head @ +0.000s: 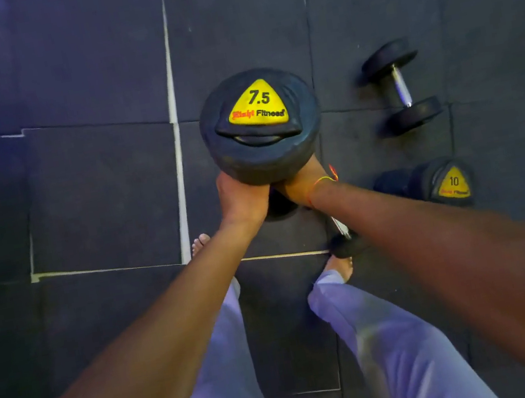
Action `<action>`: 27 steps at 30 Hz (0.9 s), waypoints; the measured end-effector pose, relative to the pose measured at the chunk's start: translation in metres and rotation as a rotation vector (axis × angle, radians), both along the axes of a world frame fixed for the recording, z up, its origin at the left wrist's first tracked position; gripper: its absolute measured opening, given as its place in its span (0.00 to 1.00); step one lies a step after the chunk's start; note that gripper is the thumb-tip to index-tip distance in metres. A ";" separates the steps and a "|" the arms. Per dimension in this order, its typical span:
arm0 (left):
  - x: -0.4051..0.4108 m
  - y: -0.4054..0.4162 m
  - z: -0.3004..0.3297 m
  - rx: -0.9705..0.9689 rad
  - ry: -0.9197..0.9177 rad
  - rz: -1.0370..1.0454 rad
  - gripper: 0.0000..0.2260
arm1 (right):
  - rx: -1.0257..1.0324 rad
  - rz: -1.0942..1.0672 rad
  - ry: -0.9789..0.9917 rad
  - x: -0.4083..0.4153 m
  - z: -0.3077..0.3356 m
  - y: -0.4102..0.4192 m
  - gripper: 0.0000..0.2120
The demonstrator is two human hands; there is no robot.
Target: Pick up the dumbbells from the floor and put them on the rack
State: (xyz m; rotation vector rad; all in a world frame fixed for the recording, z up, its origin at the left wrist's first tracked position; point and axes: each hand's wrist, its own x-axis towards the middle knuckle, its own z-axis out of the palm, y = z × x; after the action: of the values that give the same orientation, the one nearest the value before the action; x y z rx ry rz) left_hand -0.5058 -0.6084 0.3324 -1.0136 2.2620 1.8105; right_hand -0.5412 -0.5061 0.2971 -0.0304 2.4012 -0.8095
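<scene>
7.5 dumbbell (261, 126): held upright, long axis toward the camera, head at 12 o'clock of left hand (243, 198) and right hand (297, 186), both grips clamped beneath; rack unseen.

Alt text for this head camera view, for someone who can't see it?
Both hands, left hand and right hand, grip a 7.5 dumbbell held upright over a dark tiled floor. A small dumbbell and a 10 dumbbell lie to the right.
</scene>
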 end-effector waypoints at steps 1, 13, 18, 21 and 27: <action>0.004 -0.010 0.017 0.036 0.001 0.034 0.07 | -0.042 0.011 0.026 0.000 0.027 -0.011 0.21; 0.084 -0.217 0.227 0.172 0.222 0.471 0.08 | 0.014 0.738 -0.005 0.024 0.261 -0.243 0.04; 0.085 -0.348 0.286 0.182 0.290 0.591 0.05 | -0.074 0.784 -0.060 0.030 0.340 -0.370 0.11; 0.085 -0.428 0.308 0.221 0.255 0.683 0.02 | -0.090 0.876 -0.047 0.027 0.371 -0.445 0.09; 0.069 -0.577 0.327 0.326 0.279 0.865 0.10 | -0.132 1.006 0.013 0.002 0.390 -0.602 0.14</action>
State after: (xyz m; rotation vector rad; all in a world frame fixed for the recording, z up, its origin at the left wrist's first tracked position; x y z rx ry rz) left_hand -0.4365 -1.1855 0.6595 -1.9519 1.6243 2.6472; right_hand -0.5390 -1.1080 0.6873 -1.1794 1.9396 -0.4535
